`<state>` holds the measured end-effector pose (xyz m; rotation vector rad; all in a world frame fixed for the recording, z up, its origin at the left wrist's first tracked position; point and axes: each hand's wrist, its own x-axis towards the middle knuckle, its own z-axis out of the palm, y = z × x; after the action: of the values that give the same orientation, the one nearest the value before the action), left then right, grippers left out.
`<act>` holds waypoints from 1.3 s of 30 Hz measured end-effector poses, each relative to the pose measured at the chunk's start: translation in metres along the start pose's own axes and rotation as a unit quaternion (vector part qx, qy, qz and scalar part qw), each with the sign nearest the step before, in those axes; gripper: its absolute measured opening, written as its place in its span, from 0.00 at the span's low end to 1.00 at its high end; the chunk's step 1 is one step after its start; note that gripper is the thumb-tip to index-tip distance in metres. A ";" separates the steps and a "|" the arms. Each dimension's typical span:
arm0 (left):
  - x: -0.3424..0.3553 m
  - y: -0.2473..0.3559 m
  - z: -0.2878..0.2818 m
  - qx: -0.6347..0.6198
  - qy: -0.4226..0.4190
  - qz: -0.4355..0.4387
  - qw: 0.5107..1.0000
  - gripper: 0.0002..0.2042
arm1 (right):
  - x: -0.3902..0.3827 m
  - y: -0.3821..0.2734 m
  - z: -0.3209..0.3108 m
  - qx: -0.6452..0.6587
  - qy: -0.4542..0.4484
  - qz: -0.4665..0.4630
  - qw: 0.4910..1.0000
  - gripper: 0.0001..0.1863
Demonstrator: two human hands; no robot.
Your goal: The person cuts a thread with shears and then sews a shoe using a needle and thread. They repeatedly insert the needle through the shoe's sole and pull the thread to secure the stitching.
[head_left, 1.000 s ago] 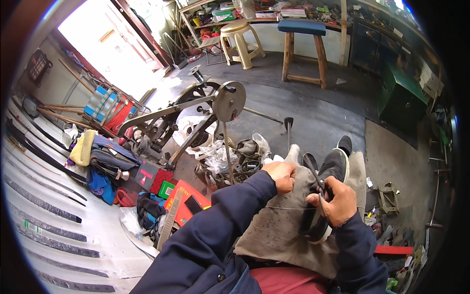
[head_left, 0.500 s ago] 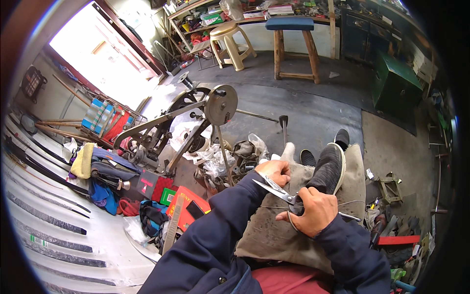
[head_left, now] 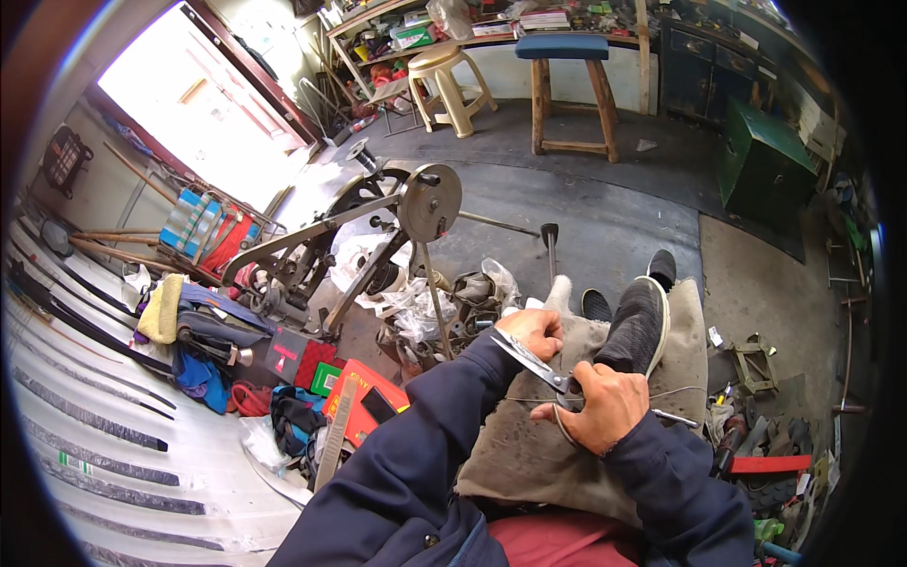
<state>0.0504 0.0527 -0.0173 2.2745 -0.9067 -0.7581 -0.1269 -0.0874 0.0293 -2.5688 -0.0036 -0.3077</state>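
My right hand [head_left: 609, 406] is wrapped round the handles of metal scissors [head_left: 532, 363], whose blades lie nearly together and point toward my left hand [head_left: 531, 333]. The left hand's fingers are pinched close to the blades; what they hold, if anything, is too small to make out. Beneath both hands a stained grey-brown cloth [head_left: 539, 449] covers my lap. A black slip-on shoe [head_left: 635, 326] with a pale sole edge rests on it, just beyond the right hand. Thin thread [head_left: 666, 390] runs across the cloth, and a slim metal rod [head_left: 673, 418] sticks out beside the right wrist.
A hand-cranked sewing machine [head_left: 416, 203] stands ahead to the left, above plastic bags [head_left: 416, 317]. Red boxes [head_left: 364, 402] and bags lie left of my arm. Stools [head_left: 563, 49] and a green cabinet [head_left: 767, 161] stand farther off; tools and scraps [head_left: 770, 439] lie right.
The scissor blades, spread apart before, have come together. Both hands stay in almost the same place, and the shoe has not visibly shifted on the cloth.
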 end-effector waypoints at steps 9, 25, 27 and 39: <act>0.003 -0.005 0.003 0.001 0.009 -0.003 1.000 0.10 | 0.000 0.004 0.002 -0.022 -0.001 -0.020 1.000 0.36; 0.000 -0.002 0.005 0.034 0.017 0.013 0.999 0.10 | 0.007 0.012 -0.014 0.053 -0.019 0.046 0.997 0.37; 0.000 -0.001 0.004 0.009 0.003 0.002 1.000 0.10 | 0.006 0.009 -0.013 0.036 -0.015 0.017 0.999 0.38; -0.004 0.006 0.003 0.017 0.010 -0.007 1.000 0.09 | 0.009 0.003 -0.012 -0.038 -0.022 -0.017 0.999 0.41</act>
<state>0.0439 0.0515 -0.0143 2.3159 -0.9011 -0.7304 -0.1202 -0.0963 0.0395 -2.6527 -0.0539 -0.2691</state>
